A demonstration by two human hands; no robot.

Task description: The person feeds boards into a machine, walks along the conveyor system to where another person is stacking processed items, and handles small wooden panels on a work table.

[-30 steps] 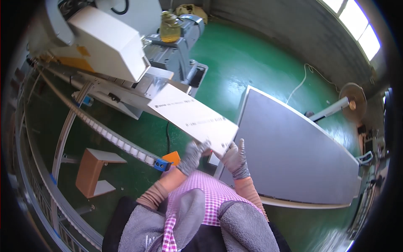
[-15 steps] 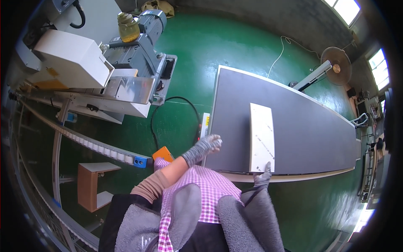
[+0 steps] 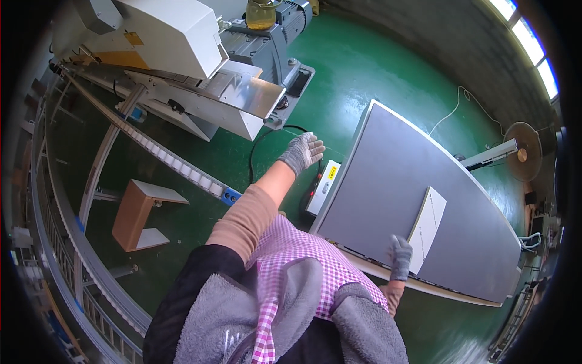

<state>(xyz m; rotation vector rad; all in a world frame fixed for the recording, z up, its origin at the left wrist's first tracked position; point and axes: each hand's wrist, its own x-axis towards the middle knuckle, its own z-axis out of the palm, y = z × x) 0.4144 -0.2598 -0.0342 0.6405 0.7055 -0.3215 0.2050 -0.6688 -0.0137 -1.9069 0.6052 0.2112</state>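
A long white panel (image 3: 429, 225) lies flat on the grey worktable (image 3: 388, 176) at my right. My right hand (image 3: 400, 257), in a grey glove, rests at the panel's near end by the table's front edge, fingers touching it. My left hand (image 3: 302, 151), also gloved, is stretched out in the air with fingers spread, holding nothing. It hovers over the green floor between the table and the white machine's metal outfeed plate (image 3: 251, 96).
A large white machine (image 3: 163, 36) with a grey motor (image 3: 276, 33) stands at the far left. A roller rail (image 3: 163, 158) runs diagonally below it. A small wooden stool (image 3: 138, 213) sits on the green floor. A control box (image 3: 323, 187) hangs on the table's left side. A fan (image 3: 522, 151) stands at the right.
The white panel went from the machine's outfeed to the grey table. My left hand has let go and now reaches out toward the machine; my right hand stays at the panel's near end.
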